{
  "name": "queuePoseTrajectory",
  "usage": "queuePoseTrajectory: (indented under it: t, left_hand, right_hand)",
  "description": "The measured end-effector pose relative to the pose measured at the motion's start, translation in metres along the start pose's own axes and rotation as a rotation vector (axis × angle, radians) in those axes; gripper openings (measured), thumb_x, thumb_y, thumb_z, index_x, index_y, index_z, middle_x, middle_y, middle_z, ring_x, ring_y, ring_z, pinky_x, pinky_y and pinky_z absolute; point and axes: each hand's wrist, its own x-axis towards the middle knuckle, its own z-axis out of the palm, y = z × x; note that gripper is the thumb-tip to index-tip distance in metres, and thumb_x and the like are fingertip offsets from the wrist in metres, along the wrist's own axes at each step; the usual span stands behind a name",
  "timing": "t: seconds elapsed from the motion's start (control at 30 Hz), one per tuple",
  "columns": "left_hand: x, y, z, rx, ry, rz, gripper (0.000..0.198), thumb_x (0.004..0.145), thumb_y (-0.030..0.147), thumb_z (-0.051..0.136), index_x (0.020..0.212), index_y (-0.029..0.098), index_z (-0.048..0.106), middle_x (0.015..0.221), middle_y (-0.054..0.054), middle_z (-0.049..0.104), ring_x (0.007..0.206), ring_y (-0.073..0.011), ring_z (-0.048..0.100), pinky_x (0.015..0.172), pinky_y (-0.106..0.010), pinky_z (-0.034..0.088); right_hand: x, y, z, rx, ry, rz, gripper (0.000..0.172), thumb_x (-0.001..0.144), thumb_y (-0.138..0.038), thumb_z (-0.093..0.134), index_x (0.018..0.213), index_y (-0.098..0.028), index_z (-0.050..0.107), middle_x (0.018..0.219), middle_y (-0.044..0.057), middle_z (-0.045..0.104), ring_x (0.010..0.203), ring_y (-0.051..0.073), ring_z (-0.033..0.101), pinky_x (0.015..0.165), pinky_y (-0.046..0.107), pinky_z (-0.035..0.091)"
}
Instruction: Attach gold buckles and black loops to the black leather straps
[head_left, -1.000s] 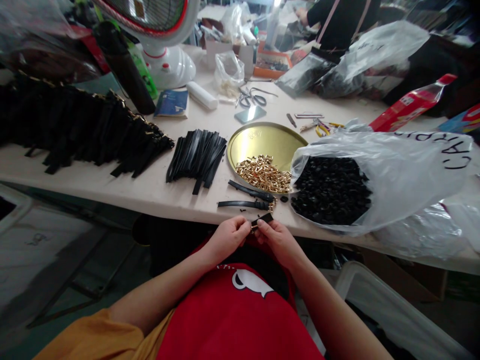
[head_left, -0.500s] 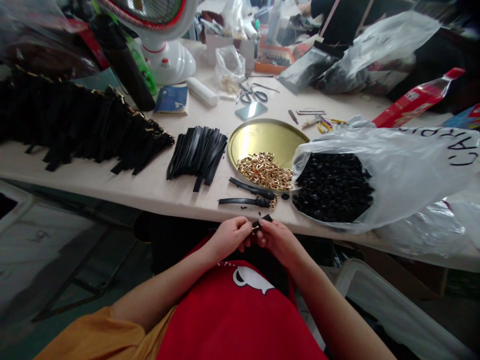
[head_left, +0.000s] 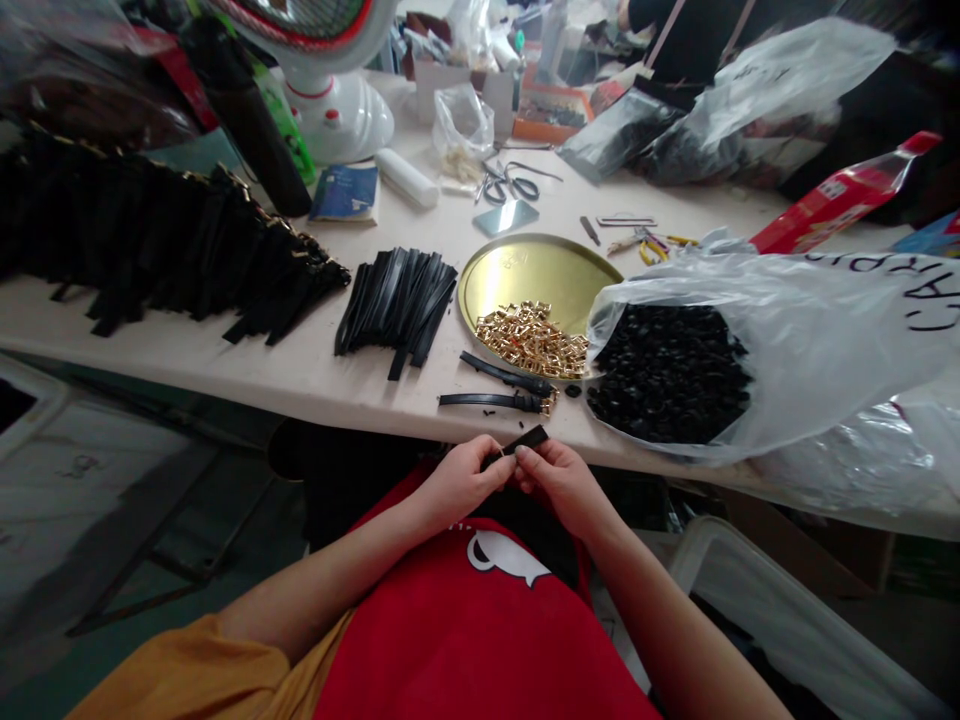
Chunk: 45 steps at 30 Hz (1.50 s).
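Just off the table's front edge, my left hand (head_left: 474, 476) and my right hand (head_left: 556, 478) meet, both with closed fingers, on one short black strap (head_left: 529, 437). Its free end sticks up past my right fingers, and a small gold glint shows by my left fingertips; the rest is covered by my fingers. Two black straps with gold buckles (head_left: 495, 402) lie on the table beyond my hands. Behind them, a gold round tray (head_left: 540, 262) holds a heap of gold buckles (head_left: 529, 338). A pile of loose black straps (head_left: 394, 305) lies to the left.
At right, an open plastic bag (head_left: 817, 350) holds many small black pieces (head_left: 667, 375). A large heap of buckled black straps (head_left: 165, 250) covers the left side. Farther back are scissors (head_left: 510, 185), yellow-handled pliers (head_left: 652, 248), a red-labelled bottle (head_left: 840, 200) and a white fan (head_left: 337, 125).
My fingers have shifted along the strap. More of its black end now shows above my right hand, and the gold part is mostly covered by my left fingers.
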Motion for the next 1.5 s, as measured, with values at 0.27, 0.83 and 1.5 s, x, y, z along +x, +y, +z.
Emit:
queuePoseTrajectory:
  t: [0.27, 0.83, 1.5]
  left_hand:
    - [-0.002, -0.002, 0.007, -0.301, -0.040, -0.134, 0.030, 0.080, 0.042, 0.042, 0.065, 0.016, 0.043, 0.052, 0.006, 0.043, 0.042, -0.0052, 0.030, 0.043, -0.018, 0.025]
    - [-0.003, 0.003, 0.006, 0.051, 0.032, 0.001, 0.023, 0.080, 0.034, 0.043, 0.065, 0.017, 0.048, 0.058, 0.004, 0.048, 0.055, -0.0103, 0.043, 0.051, -0.021, 0.032]
    - [0.043, 0.013, -0.019, 0.017, -0.020, -0.005, 0.028, 0.080, 0.042, 0.044, 0.084, 0.017, 0.057, 0.054, 0.004, 0.049, 0.045, -0.0092, 0.042, 0.044, -0.019, 0.032]
  right_hand:
    - [0.000, -0.002, 0.003, 0.328, -0.111, 0.193, 0.024, 0.062, -0.031, 0.072, 0.065, -0.016, 0.054, 0.052, -0.006, 0.047, 0.044, 0.004, 0.038, 0.043, 0.018, 0.031]
    - [-0.004, 0.003, 0.004, -0.226, 0.067, -0.135, 0.027, 0.073, -0.045, 0.057, 0.069, -0.018, 0.052, 0.056, -0.002, 0.053, 0.049, 0.010, 0.047, 0.047, 0.023, 0.038]
    - [0.036, -0.068, -0.042, -0.734, 0.106, -0.483, 0.029, 0.084, -0.041, 0.041, 0.078, -0.020, 0.060, 0.067, 0.001, 0.059, 0.062, 0.015, 0.052, 0.059, 0.026, 0.038]
